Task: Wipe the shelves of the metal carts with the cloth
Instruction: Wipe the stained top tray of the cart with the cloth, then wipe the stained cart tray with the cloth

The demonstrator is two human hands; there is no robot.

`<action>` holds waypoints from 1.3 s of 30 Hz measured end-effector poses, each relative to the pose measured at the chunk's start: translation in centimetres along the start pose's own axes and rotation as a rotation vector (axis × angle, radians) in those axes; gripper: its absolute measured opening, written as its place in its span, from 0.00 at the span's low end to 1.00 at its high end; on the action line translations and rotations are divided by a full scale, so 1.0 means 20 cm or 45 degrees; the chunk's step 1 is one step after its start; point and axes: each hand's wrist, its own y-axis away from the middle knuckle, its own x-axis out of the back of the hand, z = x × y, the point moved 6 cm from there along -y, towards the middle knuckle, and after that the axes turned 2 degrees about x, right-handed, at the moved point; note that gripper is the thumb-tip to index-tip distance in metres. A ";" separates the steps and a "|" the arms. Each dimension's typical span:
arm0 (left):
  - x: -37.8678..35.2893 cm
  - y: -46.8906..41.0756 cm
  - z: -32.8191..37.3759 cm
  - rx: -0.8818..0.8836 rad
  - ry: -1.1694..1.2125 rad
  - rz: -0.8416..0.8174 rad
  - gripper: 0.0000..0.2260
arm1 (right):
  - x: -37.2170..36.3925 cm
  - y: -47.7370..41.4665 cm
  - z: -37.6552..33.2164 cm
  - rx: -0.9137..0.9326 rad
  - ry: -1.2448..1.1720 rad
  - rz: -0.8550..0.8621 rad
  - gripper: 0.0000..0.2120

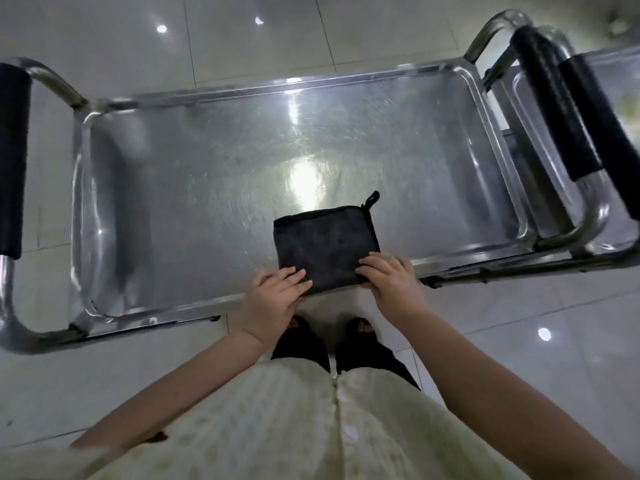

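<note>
Pale shirt [277,427]; left hand [273,296], right hand [391,278], fingers close together, pressing cloth [322,244] at shelf [207,185] near rim: an uneven push could drag it off.

This looks like a work room in a big place such as a canteen or a hospital, not a home; which one cannot be told. A long shiny steel cart [207,185] stands end to end with a second cart [620,88] on the right. Their push bars wear black foam grips [12,157]. The floor [242,46] is big glossy white tiles, and round light spots [161,28] shine on it.
</note>
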 end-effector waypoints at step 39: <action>-0.34 0.28 0.65 0.466 0.023 -0.244 0.13 | 0.12 0.70 0.23 -0.058 -0.119 -0.291 0.12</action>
